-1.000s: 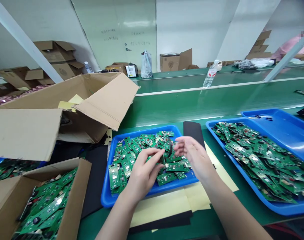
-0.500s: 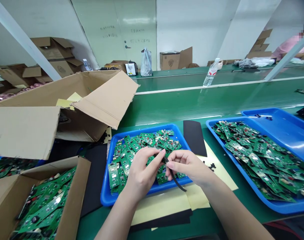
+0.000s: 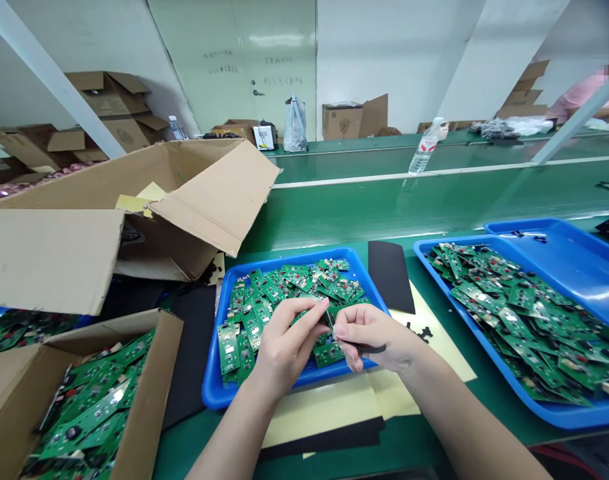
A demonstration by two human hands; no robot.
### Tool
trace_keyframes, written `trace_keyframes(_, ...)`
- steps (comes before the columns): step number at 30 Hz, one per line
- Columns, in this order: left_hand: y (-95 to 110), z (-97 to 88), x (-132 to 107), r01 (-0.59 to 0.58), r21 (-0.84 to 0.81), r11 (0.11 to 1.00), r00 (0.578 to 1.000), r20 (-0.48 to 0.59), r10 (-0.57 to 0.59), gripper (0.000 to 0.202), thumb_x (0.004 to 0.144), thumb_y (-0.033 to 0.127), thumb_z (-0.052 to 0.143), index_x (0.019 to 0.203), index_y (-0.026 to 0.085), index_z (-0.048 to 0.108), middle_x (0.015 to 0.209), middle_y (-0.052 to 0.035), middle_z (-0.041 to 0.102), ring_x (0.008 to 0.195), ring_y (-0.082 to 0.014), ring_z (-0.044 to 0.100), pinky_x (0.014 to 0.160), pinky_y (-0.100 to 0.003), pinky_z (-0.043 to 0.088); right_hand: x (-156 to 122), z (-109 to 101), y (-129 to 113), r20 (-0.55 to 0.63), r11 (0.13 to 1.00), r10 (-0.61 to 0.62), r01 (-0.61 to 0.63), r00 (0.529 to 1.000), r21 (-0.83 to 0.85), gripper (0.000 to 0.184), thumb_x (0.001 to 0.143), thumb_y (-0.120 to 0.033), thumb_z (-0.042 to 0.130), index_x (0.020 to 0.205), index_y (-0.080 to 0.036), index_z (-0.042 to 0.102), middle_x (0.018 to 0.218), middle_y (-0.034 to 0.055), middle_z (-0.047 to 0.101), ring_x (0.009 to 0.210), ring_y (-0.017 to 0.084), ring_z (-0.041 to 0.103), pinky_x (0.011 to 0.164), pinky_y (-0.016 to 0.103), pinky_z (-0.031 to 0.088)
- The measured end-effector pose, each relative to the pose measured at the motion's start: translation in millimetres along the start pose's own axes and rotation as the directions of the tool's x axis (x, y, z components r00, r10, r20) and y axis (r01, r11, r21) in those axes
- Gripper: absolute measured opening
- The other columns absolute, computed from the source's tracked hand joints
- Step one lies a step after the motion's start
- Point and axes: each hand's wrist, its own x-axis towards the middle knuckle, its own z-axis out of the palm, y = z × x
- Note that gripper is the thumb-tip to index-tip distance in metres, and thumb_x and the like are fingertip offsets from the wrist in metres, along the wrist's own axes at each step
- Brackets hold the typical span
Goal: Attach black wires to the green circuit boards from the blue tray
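Both of my hands meet over the front of a blue tray (image 3: 211, 393) heaped with small green circuit boards (image 3: 264, 297). My left hand (image 3: 284, 347) is closed, its fingertips pinching a small green board at the point where the hands touch. My right hand (image 3: 371, 337) is closed too, pinching a thin black strip (image 3: 371, 348) that pokes out sideways past its knuckles. The strip's near end sits against the board held by my left hand.
A second blue tray (image 3: 484, 347) full of boards lies at the right, with another tray (image 3: 574, 257) behind it. Open cardboard boxes (image 3: 149, 413) with boards stand at the left. Black sheets (image 3: 389, 273) and yellow paper (image 3: 324, 407) lie under the trays. A water bottle (image 3: 423, 152) stands on the conveyor.
My right hand has drawn in to my left and closed. The black strip swung from pointing down and right to lying sideways behind my right fingers.
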Motion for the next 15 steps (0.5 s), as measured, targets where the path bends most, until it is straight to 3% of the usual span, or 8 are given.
trace_keyframes(7,-1.2,-2.8,4.0,-0.031,0.038,0.999,1.0,0.0,0.031,0.042,0.083,0.011,0.059,0.122,0.022,0.053,0.098,-0.0072,0.061,0.088,-0.0176,0.06,0.07,-0.03,0.054,-0.2,2.6,-2.8,-0.158,0.992,-0.05,0.031,0.986,-0.119,0.037,0.06,-0.039,0.08,0.063,-0.015,0.053,0.04,-0.0055,0.056,0.031,0.005,0.048,0.035,0.015,0.037)
trace_keyframes(15,0.1,-4.3,3.5,-0.084,0.078,0.993,0.996,-0.034,0.087,0.042,0.082,0.008,0.059,0.121,0.022,0.055,0.1,-0.0079,0.062,0.091,-0.0185,0.061,0.072,-0.03,0.054,1.2,-3.8,2.2,-0.057,0.999,0.011,-0.013,0.998,-0.03,0.038,0.065,-0.041,0.078,0.078,-0.016,0.053,0.039,-0.0073,0.055,0.029,0.006,0.048,0.036,0.016,0.041)
